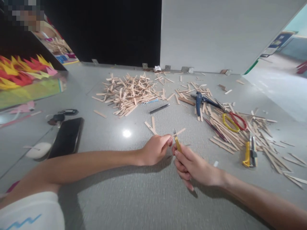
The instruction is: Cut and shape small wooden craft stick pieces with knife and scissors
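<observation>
My left hand (155,149) pinches a thin wooden craft stick (179,132) that points up and to the right over the grey floor. My right hand (190,166) is wrapped round a yellow utility knife (177,141), whose blade touches the stick just beside the left fingertips. Two loose sticks (151,125) lie a little beyond my left hand.
A big heap of wooden sticks (129,91) lies at the back, another heap (235,127) to the right with red and yellow scissors (233,121), a blue glue gun (199,101) and a yellow cutter (248,153). A black pen (159,108), a phone (67,135) and keys (61,115) lie left.
</observation>
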`<state>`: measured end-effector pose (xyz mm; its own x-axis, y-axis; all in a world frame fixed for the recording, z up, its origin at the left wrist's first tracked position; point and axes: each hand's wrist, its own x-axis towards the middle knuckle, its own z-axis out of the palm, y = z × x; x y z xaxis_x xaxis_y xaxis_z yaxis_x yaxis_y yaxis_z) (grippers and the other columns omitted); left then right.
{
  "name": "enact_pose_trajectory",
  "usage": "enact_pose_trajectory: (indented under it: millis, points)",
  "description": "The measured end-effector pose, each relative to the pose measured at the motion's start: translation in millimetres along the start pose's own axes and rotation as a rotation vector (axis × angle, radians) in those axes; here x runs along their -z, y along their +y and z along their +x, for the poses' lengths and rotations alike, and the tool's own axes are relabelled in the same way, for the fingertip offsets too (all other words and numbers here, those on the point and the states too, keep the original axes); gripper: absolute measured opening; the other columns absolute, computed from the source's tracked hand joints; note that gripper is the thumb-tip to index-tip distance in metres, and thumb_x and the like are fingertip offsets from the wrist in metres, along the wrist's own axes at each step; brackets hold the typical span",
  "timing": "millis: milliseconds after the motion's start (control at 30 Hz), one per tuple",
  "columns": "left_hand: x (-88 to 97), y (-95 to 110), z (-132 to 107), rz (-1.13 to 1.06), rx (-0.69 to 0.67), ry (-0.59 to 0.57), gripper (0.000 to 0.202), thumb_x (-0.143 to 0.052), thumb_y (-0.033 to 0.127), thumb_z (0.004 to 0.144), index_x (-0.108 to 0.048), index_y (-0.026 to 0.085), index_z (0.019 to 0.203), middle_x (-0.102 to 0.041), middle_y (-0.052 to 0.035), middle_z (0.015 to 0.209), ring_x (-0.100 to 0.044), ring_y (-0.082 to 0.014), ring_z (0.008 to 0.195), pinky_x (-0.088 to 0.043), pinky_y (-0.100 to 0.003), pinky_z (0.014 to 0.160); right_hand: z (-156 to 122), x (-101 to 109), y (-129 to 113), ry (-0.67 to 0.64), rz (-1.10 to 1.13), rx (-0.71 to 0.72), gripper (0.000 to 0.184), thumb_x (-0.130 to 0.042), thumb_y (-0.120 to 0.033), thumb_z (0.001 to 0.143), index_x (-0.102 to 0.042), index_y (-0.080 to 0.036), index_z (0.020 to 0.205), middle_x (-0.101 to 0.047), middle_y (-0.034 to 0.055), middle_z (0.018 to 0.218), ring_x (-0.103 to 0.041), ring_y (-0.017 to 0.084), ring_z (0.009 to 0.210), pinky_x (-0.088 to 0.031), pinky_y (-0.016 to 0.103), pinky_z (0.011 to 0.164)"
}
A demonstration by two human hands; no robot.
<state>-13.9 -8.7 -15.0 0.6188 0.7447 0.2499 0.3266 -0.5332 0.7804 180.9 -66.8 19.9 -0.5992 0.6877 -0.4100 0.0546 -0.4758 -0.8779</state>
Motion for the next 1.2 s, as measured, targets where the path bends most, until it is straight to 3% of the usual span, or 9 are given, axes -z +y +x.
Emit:
enact_pose_trajectory:
  millis: [167, 300, 400, 533, 733, 900, 1000, 1100, 1200]
  points:
    - [0.5, 2.9, -0.1, 0.038, 0.020, -0.019, 0.028, -0.037, 0.023, 0.105, -0.042, 0.024, 0.078, -0.049, 0.0048, 0.062, -0.046, -0.0128, 0.053, -0.035, -0.025, 0.056, 5.1, -14.7, 8.9, 0.056, -0.013, 0.039, 0.039, -0.056, -0.063, 0.104, -0.033, -0.031, 0.105, -0.038, -0.0147, 0.065, -0.033, 0.009, 0.045, -0.050, 0.020, 0.035]
    - [1.6, 1.4, 0.2, 0.061, -0.022, -0.021, 0.028, -0.036, 0.021, 0.105, -0.043, 0.024, 0.078, -0.050, 0.0047, 0.061, -0.047, -0.0131, 0.052, -0.035, -0.025, 0.056, -0.7, -6.4, 3.8, 0.069, -0.037, -0.009, 0.040, -0.056, -0.065, 0.103, -0.035, -0.031, 0.104, -0.037, -0.0147, 0.063, -0.030, 0.008, 0.043, -0.042, 0.016, 0.032]
    - [1.6, -0.7, -0.4, 0.118, -0.079, -0.059, 0.028, -0.037, 0.022, 0.105, -0.046, 0.023, 0.079, -0.054, 0.0035, 0.062, -0.050, -0.0140, 0.053, -0.036, -0.025, 0.057, -13.4, 16.9, -16.2, -0.068, -0.033, -0.193, 0.046, -0.055, -0.072, 0.101, -0.037, -0.029, 0.097, -0.036, -0.0146, 0.060, -0.021, 0.006, 0.041, -0.029, 0.012, 0.029]
    - [0.5, -1.3, -3.1, 0.160, -0.112, -0.097, 0.029, -0.038, 0.023, 0.108, -0.051, 0.022, 0.083, -0.057, 0.0022, 0.063, -0.053, -0.0142, 0.053, -0.037, -0.025, 0.056, -25.1, 39.6, -39.6, -0.231, -0.064, -0.342, 0.050, -0.067, -0.071, 0.096, -0.043, -0.028, 0.097, -0.037, -0.0141, 0.063, -0.023, 0.004, 0.042, -0.030, 0.012, 0.030]
    - [1.2, 3.0, -4.6, 0.044, -0.055, -0.030, 0.036, -0.032, 0.032, 0.112, -0.044, 0.024, 0.079, -0.050, 0.0046, 0.061, -0.045, -0.0131, 0.051, -0.036, -0.026, 0.055, -13.0, 4.6, -9.9, -0.021, -0.072, -0.065, 0.041, -0.056, -0.066, 0.106, -0.040, -0.029, 0.103, -0.038, -0.0132, 0.066, -0.031, 0.006, 0.046, -0.044, 0.015, 0.036]
    - [1.6, 6.1, -2.6, -0.062, -0.020, -0.037, 0.030, -0.036, 0.028, 0.107, -0.045, 0.023, 0.079, -0.058, 0.0023, 0.068, -0.054, -0.0133, 0.057, -0.041, -0.026, 0.060, 0.6, -19.3, 13.4, 0.066, -0.013, 0.042, 0.040, -0.059, -0.063, 0.105, -0.035, -0.031, 0.111, -0.037, -0.0142, 0.067, -0.033, 0.008, 0.048, -0.053, 0.020, 0.039]
    - [1.5, 4.5, -1.5, -0.043, -0.011, -0.021, 0.029, -0.038, 0.027, 0.106, -0.046, 0.023, 0.079, -0.057, 0.0030, 0.066, -0.052, -0.0131, 0.056, -0.041, -0.025, 0.059, -2.7, -4.3, -2.2, 0.021, -0.001, 0.001, 0.041, -0.059, -0.065, 0.103, -0.036, -0.031, 0.110, -0.037, -0.0148, 0.066, -0.028, 0.007, 0.044, -0.049, 0.018, 0.036]
    - [1.1, 2.3, -0.3, -0.008, -0.051, 0.003, 0.028, -0.037, 0.024, 0.106, -0.047, 0.023, 0.080, -0.051, 0.0049, 0.062, -0.047, -0.0125, 0.053, -0.038, -0.025, 0.057, -12.5, 22.1, -32.1, -0.134, -0.019, -0.210, 0.039, -0.059, -0.064, 0.104, -0.040, -0.030, 0.103, -0.035, -0.0150, 0.062, -0.020, 0.006, 0.042, -0.028, 0.012, 0.031]
    - [0.2, 1.4, 0.2, -0.001, -0.098, 0.008, 0.028, -0.034, 0.021, 0.106, -0.045, 0.023, 0.080, -0.050, 0.0048, 0.062, -0.046, -0.0125, 0.052, -0.037, -0.026, 0.056, -18.0, 33.7, -46.8, -0.202, -0.016, -0.336, 0.041, -0.064, -0.063, 0.101, -0.041, -0.029, 0.099, -0.034, -0.0149, 0.061, -0.018, 0.005, 0.043, -0.023, 0.011, 0.032]
